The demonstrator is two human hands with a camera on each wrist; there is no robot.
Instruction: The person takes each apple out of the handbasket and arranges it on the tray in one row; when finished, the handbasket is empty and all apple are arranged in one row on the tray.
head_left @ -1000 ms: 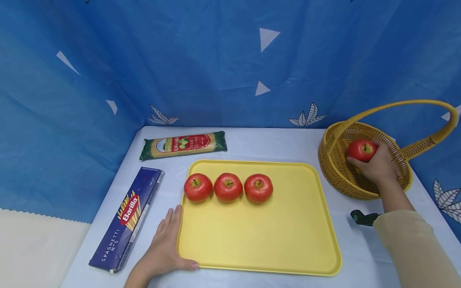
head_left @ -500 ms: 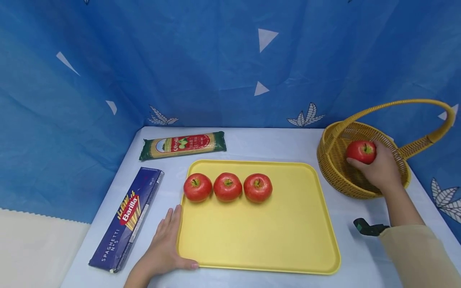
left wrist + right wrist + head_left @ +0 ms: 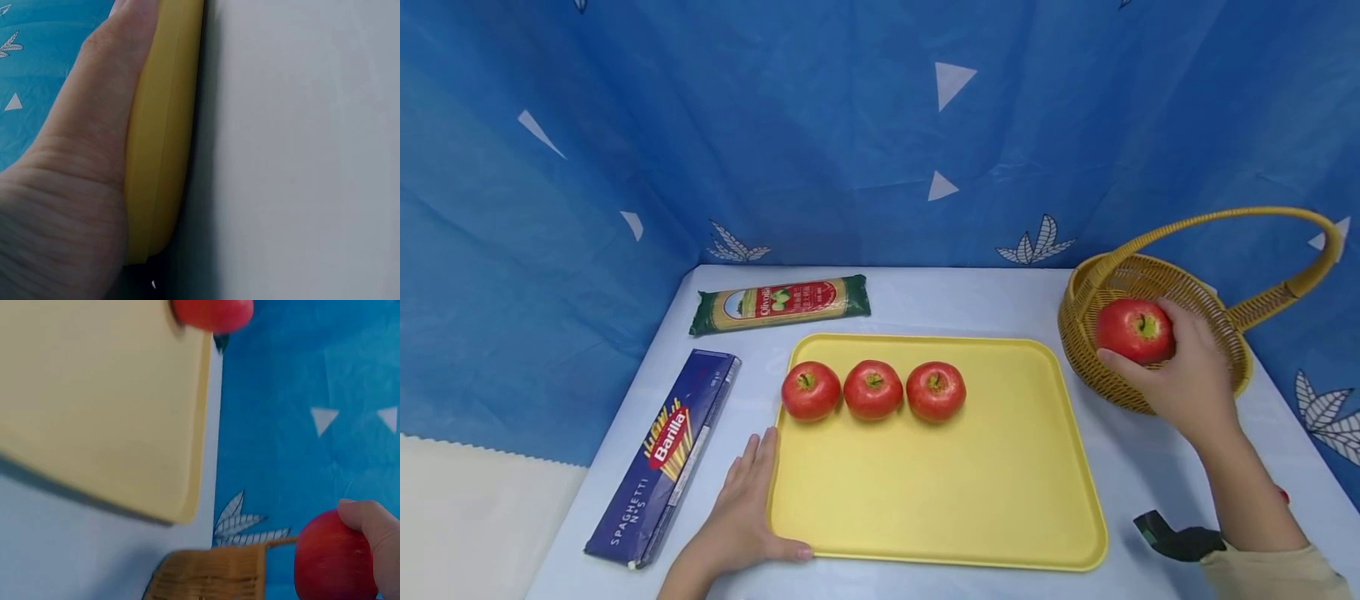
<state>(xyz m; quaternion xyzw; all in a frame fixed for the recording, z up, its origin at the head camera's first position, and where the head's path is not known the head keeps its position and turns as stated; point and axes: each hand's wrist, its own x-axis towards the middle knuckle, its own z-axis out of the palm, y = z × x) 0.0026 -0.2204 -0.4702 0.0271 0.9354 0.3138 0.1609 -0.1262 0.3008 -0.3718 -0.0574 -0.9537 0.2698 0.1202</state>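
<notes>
My right hand [image 3: 1191, 375] grips a red apple [image 3: 1133, 331] between thumb and fingers, over the near left part of the wicker basket [image 3: 1093, 379]. In the right wrist view the same apple [image 3: 334, 559] shows at lower right, with one digit on it. My left hand [image 3: 737, 517] lies spread at the near left corner of the yellow tray [image 3: 955, 492], thumb along the front edge and fingers along the left side. The left wrist view has that hand [image 3: 75, 181] against the tray's outer wall [image 3: 159, 144]. Three red apples [image 3: 874, 389] sit in a row on the tray.
A blue spaghetti box [image 3: 662, 458] lies left of the tray, beside my left hand. Behind the tray is a green-ended pasta packet [image 3: 781, 304]. The basket's tall handle [image 3: 1225, 218] arches up at the right. A blue patterned cloth [image 3: 850, 142] hangs behind the white table.
My right hand has lifted the apple from inside the basket, bringing it up and slightly left toward the near rim. The left hand and the tray stay in place.
</notes>
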